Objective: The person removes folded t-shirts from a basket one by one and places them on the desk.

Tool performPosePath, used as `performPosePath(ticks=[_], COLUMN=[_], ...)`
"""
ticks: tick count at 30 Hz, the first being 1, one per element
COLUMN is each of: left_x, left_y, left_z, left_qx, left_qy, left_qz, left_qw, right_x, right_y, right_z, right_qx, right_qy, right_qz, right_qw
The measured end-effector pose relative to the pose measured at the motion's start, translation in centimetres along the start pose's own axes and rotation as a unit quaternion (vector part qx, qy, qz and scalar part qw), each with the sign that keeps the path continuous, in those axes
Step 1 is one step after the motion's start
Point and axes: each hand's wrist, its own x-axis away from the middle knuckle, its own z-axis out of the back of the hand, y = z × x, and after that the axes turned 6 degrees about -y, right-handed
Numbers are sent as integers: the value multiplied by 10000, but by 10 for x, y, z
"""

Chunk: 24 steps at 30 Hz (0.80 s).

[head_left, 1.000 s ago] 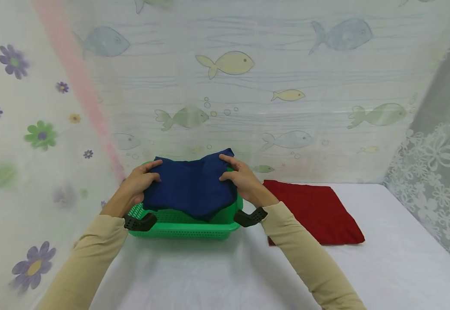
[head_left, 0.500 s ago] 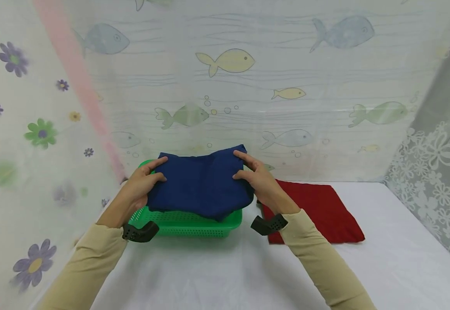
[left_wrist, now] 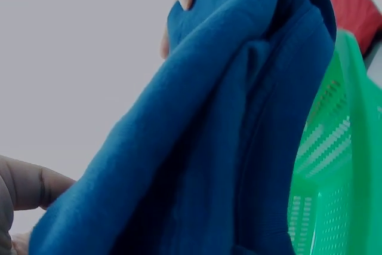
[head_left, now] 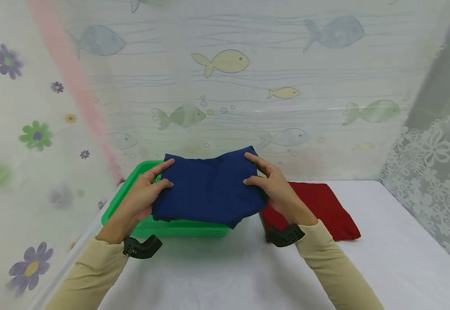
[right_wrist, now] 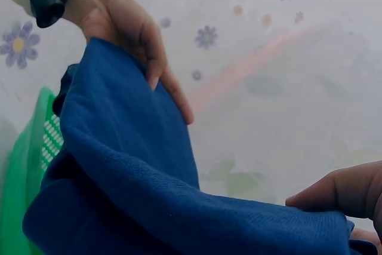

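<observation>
A folded dark blue cloth [head_left: 209, 189] hangs between both hands, in front of and above a green plastic basket [head_left: 201, 231]. My left hand [head_left: 143, 193] pinches its left side, thumb on the near face. On the opposite side my right hand [head_left: 277, 187] pinches it the same way, with the index finger near the top corner. Loose folded layers of the blue cloth [left_wrist: 197, 111] show in the left wrist view, beside the basket's perforated wall [left_wrist: 358, 147]. In the right wrist view the blue cloth [right_wrist: 137, 141] stretches from one hand to the other.
A folded red cloth [head_left: 318, 206] lies on the white-covered table [head_left: 368, 267], right of the basket and partly behind my right forearm. A curtain with printed fish [head_left: 225, 86] closes off the back. Flowered sheeting [head_left: 35, 172] stands along the left side.
Both hands have carried the blue cloth to the right and nearer to me, from over the basket's middle. More of the basket's left side shows now. The red cloth stays put.
</observation>
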Motion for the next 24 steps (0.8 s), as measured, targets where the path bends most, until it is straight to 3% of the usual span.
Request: performPosePath(ticks=[11, 24], left_x=[1, -4], left_y=[-9, -24], left_z=[-29, -69], left_qx=[270, 523], left_qy=[-73, -93], left_qz=[-496, -524], left_qw=[9984, 9972], right_x=[28, 63], right_y=[-9, -12], right_z=[23, 50], right_qx=[-201, 7], right_qy=[-12, 156], right_qz=[115, 66], right_qw=[9997, 9999])
